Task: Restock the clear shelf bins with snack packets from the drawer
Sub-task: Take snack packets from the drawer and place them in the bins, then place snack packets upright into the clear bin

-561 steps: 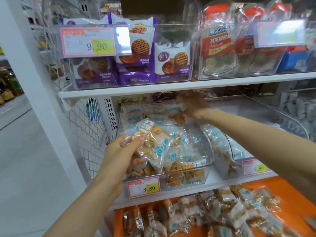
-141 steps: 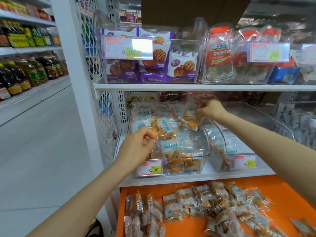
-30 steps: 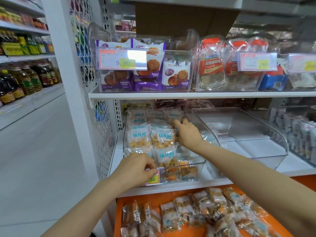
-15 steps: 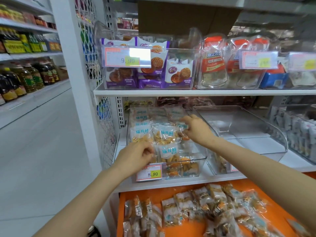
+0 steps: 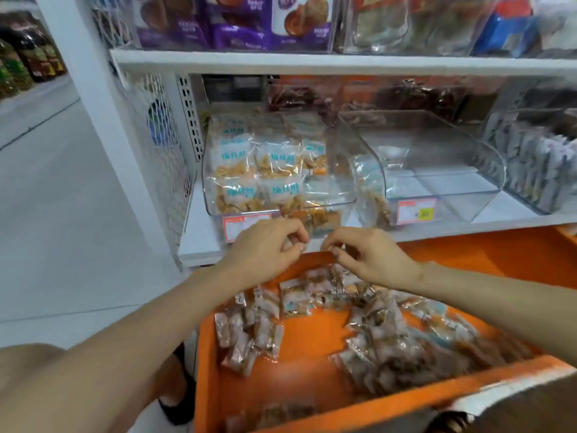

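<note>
The left hand (image 5: pixel 268 245) covers part of a blurred, unreadable price tag (image 5: pixel 239 223), the top edge cuts off the purple boxes (image 5: pixel 237 29), and blur hides whether it or the right hand (image 5: pixel 371 256) pinches anything.

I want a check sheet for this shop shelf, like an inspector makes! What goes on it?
Surface: white shelf carries two clear bins; orange drawer pulled out below.
Job's things: left bin packed with snack packets; right bin nearly empty; loose packets lie in the drawer.
Clutter: nothing seen.
Hands: left hand and right hand over the drawer's back edge, fingers curled; too blurred to tell any hold.
Cables: nothing seen.
Surroundings: purple biscuit packs above, aisle floor at left.
</note>
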The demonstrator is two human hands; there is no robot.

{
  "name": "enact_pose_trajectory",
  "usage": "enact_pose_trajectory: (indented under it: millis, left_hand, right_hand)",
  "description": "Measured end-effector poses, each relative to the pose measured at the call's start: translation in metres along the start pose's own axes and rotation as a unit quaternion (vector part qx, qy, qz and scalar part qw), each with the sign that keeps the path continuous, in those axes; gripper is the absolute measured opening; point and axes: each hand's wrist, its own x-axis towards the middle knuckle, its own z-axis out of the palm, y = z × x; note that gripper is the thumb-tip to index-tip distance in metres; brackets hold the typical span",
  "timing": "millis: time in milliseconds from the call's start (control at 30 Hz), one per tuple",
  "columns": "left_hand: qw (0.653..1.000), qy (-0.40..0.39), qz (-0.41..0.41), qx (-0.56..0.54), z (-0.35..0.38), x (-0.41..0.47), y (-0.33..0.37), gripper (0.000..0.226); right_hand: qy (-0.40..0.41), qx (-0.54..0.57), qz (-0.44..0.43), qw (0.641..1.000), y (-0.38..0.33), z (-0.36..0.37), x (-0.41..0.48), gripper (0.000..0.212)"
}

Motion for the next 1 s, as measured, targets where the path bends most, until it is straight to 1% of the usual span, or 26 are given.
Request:
enact_pose_trajectory:
  millis: [33,67,133,200,267,333,400,467,533,600,667,733,867,933,1000]
  left_hand:
    - [0.999,-0.05,-0.013,-0.007,0.021,-0.005,-0.004,0.014]
    - [0.994,-0.099,-0.032,-0.013,0.044,-0.01,-0.01,0.014]
    - [0.981,-0.174,-0.072,-0.039,0.088,-0.016,-0.024,0.015]
    - [0.967,-0.223,-0.107,-0.064,0.126,-0.02,-0.036,0.016]
    - [0.954,-0.261,-0.132,-0.067,0.158,-0.021,-0.047,0.016]
    - [0.947,-0.273,-0.156,-0.063,0.183,-0.019,-0.058,0.017]
    - [0.944,-0.258,-0.196,-0.063,0.201,-0.018,-0.074,0.012]
    - [0.938,-0.253,-0.231,-0.06,0.214,-0.018,-0.094,0.007]
    - [0.932,-0.258,-0.25,-0.047,0.223,-0.019,-0.115,0.01]
    - [0.932,-0.263,-0.25,-0.01,0.228,-0.021,-0.133,0.017]
    - [0.933,-0.275,-0.229,0.045,0.234,-0.022,-0.15,0.026]
    - [0.924,-0.307,-0.203,0.099,0.24,-0.022,-0.162,0.04]
    - [0.89,-0.387,-0.181,0.163,0.245,-0.023,-0.172,0.069]
    - [0.879,-0.402,-0.172,0.193,0.244,-0.024,-0.17,0.078]
    - [0.875,-0.398,-0.175,0.211,0.245,-0.023,-0.166,0.081]
  right_hand:
    - [-0.073,-0.018,0.02,0.997,0.008,0.014,-0.014,0.018]
    - [-0.15,-0.043,0.047,0.987,0.018,0.026,-0.029,0.021]
    - [-0.267,-0.099,0.101,0.953,0.043,0.044,-0.056,0.026]
    - [-0.339,-0.15,0.151,0.917,0.063,0.055,-0.077,0.031]
    - [-0.374,-0.172,0.193,0.891,0.081,0.064,-0.094,0.039]
    - [-0.393,-0.162,0.235,0.874,0.098,0.072,-0.106,0.04]
    - [-0.392,-0.14,0.289,0.862,0.115,0.077,-0.116,0.039]
    - [-0.367,-0.113,0.346,0.856,0.134,0.079,-0.125,0.044]
    - [-0.346,-0.091,0.388,0.849,0.149,0.084,-0.131,0.051]
    - [-0.342,-0.073,0.421,0.837,0.157,0.092,-0.133,0.058]
    - [-0.341,-0.066,0.437,0.83,0.159,0.102,-0.131,0.059]
    - [-0.335,-0.058,0.457,0.822,0.16,0.113,-0.126,0.054]
    - [-0.352,-0.059,0.471,0.806,0.161,0.124,-0.12,0.04]
    - [-0.358,-0.058,0.472,0.804,0.162,0.125,-0.117,0.036]
    - [-0.374,-0.049,0.481,0.791,0.162,0.118,-0.113,0.037]
